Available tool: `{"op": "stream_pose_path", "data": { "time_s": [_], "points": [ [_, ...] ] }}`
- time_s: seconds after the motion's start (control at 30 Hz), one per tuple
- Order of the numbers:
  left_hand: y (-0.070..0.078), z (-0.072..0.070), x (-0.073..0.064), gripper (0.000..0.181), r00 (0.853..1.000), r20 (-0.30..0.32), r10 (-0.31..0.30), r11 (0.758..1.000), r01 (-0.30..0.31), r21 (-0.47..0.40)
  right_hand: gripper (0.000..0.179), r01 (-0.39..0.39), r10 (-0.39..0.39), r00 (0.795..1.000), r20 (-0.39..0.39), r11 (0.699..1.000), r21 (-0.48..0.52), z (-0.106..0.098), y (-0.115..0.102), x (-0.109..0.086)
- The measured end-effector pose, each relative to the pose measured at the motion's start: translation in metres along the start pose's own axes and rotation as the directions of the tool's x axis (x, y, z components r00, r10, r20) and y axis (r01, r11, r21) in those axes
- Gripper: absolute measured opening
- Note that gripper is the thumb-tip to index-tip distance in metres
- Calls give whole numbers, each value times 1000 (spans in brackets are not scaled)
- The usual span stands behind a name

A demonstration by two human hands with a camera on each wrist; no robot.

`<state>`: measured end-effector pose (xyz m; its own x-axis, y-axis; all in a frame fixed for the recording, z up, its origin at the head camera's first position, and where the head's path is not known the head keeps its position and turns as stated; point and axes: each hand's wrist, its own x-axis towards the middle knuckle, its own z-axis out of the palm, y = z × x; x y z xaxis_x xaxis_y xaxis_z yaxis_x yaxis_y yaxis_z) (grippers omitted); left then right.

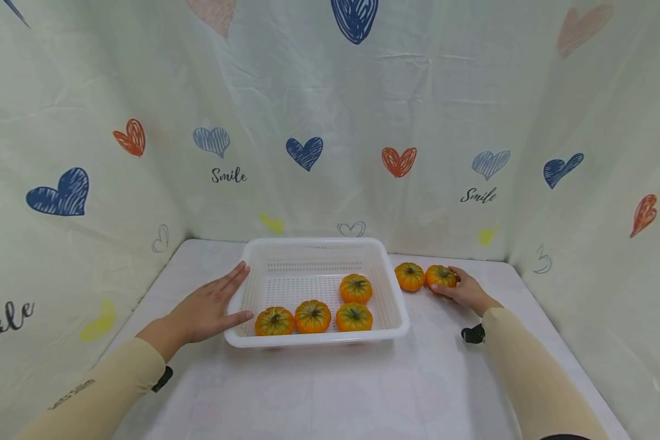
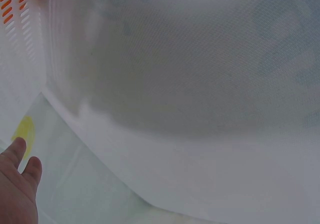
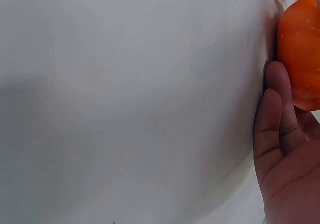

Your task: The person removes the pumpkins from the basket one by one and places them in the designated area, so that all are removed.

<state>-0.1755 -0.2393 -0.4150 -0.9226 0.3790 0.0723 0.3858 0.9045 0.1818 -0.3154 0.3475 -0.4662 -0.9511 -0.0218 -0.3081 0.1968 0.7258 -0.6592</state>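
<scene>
A white plastic basket (image 1: 319, 343) stands on the table with several small orange pumpkins inside, among them a front-left pumpkin (image 1: 275, 321) and a back pumpkin (image 1: 355, 288). My left hand (image 1: 206, 310) rests on the basket's left rim, its fingers stretched out; in the left wrist view only part of that hand (image 2: 17, 184) shows at the lower left. To the right of the basket, my right hand (image 1: 467, 289) grips a small pumpkin (image 1: 440, 276) at table level. The right wrist view shows fingers (image 3: 280, 114) against this pumpkin's (image 3: 302, 54) side, with its far part cut off.
Another small pumpkin (image 1: 409, 277) sits between the basket and the gripped one, close to both. A pale cloth covers the table (image 1: 330, 391). Behind and at both sides hangs a curtain (image 1: 352, 110) printed with hearts.
</scene>
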Motion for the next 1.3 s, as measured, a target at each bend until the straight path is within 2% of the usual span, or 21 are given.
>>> {"op": "stream_pose_path", "data": {
  "time_s": [0.17, 0.4, 0.63, 0.83, 1.03, 1.2, 1.3],
  "points": [
    [1, -1, -1, 93, 1000, -10, 9, 1000, -9, -4, 116, -4, 4, 1000, 1, 1000, 13, -1, 3, -3],
    [2, -3, -1, 92, 1000, 14, -9, 1000, 9, 4, 113, 12, -12, 1000, 4, 1000, 10, -7, 8, -14],
    [1, -3, 0, 95, 1000, 6, -3, 1000, 3, 7, 107, 67, -67, 998, -12, 998, -14, -33, 7, -29],
    [1, 0, -1, 92, 999, -31, 13, 1000, -14, -10, 115, 117, -121, 991, -60, 990, -75, -62, -3, -42],
    [-2, 2, 0, 93, 999, -29, 21, 1000, -21, -4, 113, 186, -197, 973, -120, 977, -101, -81, -28, -55],
    [-1, 1, 0, 94, 1000, -3, 1, 1000, -1, -7, 105, 264, -278, 952, -131, 958, -111, -83, -66, -63],
    [0, -1, 0, 95, 1000, 5, -3, 1000, 3, -4, 103, 311, -324, 940, -109, 943, -122, -80, -93, -66]
  ]
}}
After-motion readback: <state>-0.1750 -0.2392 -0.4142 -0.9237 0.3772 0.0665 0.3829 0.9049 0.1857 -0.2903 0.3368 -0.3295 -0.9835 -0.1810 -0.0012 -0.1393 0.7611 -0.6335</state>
